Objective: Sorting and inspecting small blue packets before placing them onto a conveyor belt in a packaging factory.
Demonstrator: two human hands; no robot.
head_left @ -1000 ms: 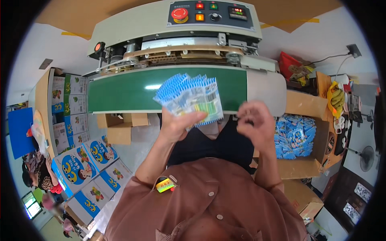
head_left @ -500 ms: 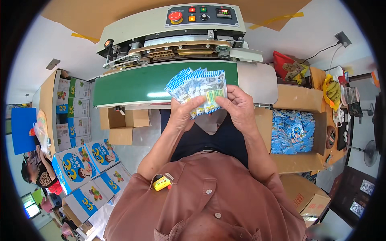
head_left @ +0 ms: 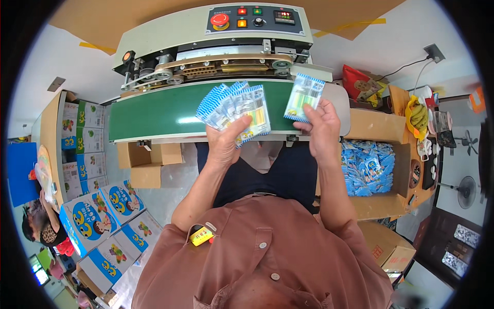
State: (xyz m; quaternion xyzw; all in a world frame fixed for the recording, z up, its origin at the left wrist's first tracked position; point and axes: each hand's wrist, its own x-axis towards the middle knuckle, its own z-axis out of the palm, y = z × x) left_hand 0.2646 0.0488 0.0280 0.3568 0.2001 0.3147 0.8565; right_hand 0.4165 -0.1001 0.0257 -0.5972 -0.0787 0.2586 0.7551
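Cardboard box (head_left: 403, 167) at right holds heaped blue packets (head_left: 366, 167); the left hand (head_left: 223, 141) grips fanned striped packets (head_left: 237, 109), the right hand (head_left: 325, 130) pinches a single packet (head_left: 305, 93)

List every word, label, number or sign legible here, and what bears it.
Cartons: big lettering, not copied.
Display: lit red and green digits, not copied.
Panel: tiny line, too small to read.
Held packets: print too small.
Boxed packets: print too small.
Tag: dark print, too small.
Brown box: red marks, blurred.
Pale sheets: code-like patterns, blurred.
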